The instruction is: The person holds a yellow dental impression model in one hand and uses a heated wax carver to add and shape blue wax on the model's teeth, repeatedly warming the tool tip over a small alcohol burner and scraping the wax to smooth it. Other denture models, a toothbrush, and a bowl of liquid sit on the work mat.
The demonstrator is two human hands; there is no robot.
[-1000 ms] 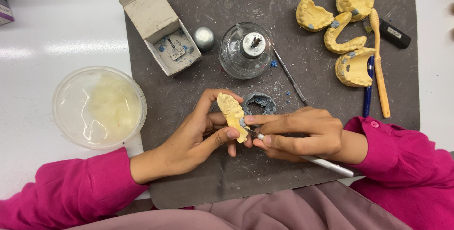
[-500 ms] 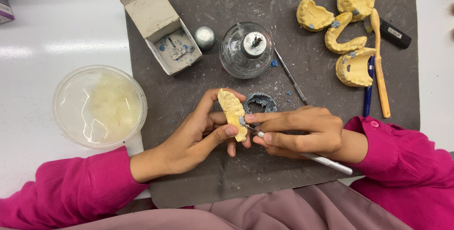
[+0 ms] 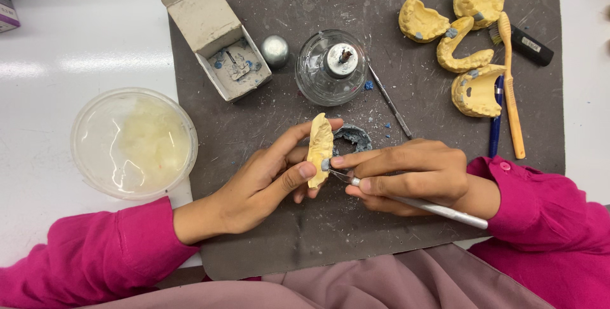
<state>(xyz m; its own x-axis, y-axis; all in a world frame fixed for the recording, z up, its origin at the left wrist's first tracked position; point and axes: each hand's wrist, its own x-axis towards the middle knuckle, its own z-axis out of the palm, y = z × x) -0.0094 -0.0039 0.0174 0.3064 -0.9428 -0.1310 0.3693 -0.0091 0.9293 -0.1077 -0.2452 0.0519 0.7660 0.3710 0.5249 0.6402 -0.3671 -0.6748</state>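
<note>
My left hand (image 3: 264, 182) pinches a yellow dental cast (image 3: 319, 147) on edge between thumb and fingers, just above the dark grey mat (image 3: 279, 239). My right hand (image 3: 406, 175) grips a thin metal instrument (image 3: 419, 206) like a pen. Its tip touches a small grey-blue blob on the cast's right side. Behind the cast lies a lump of grey-blue wax (image 3: 353, 136) on the mat.
A glass spirit lamp (image 3: 332, 67), a silver cap (image 3: 274, 50) and an open small cardboard box (image 3: 219, 35) stand at the back. Several yellow casts (image 3: 467, 42), an orange toothbrush (image 3: 511, 86), a blue pen and a second metal tool (image 3: 389, 101) lie right. A lidded plastic tub (image 3: 133, 142) sits left.
The cast has tilted slightly in my left hand and the instrument tip has shifted a little along its edge. Both hands stay in the same place.
</note>
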